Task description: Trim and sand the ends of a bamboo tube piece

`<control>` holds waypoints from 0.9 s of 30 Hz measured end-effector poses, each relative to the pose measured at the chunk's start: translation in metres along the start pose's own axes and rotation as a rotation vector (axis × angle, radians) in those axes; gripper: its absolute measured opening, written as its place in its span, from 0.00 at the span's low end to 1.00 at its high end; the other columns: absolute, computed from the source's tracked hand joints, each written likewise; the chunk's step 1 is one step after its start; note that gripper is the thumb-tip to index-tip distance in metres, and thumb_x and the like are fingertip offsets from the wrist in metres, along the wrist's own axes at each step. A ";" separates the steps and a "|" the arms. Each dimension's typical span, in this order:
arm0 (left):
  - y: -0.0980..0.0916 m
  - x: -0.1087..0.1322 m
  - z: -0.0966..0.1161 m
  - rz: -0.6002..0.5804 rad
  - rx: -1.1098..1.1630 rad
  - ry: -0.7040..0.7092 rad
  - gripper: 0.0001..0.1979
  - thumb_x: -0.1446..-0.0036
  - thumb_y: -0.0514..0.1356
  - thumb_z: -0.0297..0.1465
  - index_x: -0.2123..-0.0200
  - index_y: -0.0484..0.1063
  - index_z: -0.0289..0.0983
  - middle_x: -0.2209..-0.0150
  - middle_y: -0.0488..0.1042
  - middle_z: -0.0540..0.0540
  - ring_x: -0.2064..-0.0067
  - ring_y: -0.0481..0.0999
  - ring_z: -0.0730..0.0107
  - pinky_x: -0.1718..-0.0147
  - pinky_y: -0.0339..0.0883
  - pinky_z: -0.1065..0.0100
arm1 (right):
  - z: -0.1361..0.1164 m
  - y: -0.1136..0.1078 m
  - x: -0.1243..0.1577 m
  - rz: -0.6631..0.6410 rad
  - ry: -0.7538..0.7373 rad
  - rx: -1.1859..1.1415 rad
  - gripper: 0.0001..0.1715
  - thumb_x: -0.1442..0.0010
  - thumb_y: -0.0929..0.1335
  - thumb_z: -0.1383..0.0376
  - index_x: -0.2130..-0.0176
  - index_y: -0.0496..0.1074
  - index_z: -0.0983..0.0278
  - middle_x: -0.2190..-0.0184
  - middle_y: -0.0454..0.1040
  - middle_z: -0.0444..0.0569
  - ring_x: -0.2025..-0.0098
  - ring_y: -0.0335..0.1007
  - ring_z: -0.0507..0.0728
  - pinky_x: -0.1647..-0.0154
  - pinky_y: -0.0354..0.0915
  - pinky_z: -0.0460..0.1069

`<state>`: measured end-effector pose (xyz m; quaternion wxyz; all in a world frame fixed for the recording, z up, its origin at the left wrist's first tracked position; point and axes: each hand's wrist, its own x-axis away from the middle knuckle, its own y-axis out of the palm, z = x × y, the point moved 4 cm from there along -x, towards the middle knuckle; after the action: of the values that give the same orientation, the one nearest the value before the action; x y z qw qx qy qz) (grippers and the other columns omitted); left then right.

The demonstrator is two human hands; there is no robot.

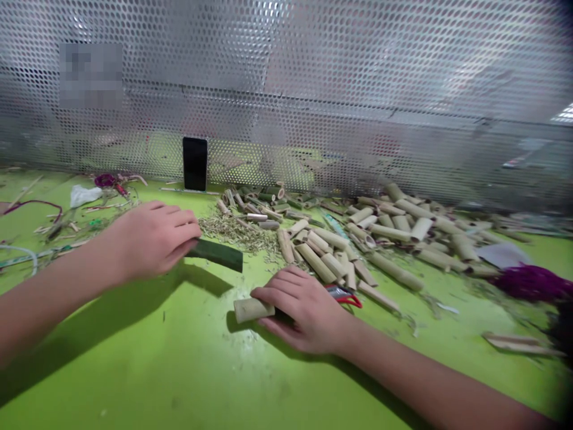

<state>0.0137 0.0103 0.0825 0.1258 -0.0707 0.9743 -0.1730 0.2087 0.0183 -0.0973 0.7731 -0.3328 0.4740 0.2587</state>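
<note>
Currently: left hand point(154, 240) gripping dark green bamboo strip point(219, 255) | right hand point(305, 310) wrapped round pale bamboo tube point(253, 310) | keep grips firm

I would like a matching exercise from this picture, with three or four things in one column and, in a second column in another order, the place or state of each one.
Things:
1. left hand
2. right hand
3. black phone
4. magenta fibres

Places or states:
A. upright in front of the perforated metal screen
B. gripping a pale bamboo tube
C. lying at the right side of the green table
D. holding a dark green strip

Right pairs: 1-D, 2-B, 3-A, 4-C.
</note>
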 end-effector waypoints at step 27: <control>-0.027 0.001 -0.007 -0.162 0.132 -0.222 0.21 0.28 0.49 0.40 0.71 0.70 0.39 0.76 0.74 0.48 0.77 0.69 0.66 0.76 0.54 0.67 | 0.012 0.000 0.003 0.037 0.168 0.019 0.14 0.31 0.65 0.59 0.53 0.74 0.66 0.65 0.79 0.52 0.64 0.74 0.58 0.59 0.66 0.54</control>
<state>0.0131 -0.0130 0.0986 0.2230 -0.1593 0.9319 -0.2375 0.2168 0.0276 -0.0963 0.7287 -0.3373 0.5458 0.2395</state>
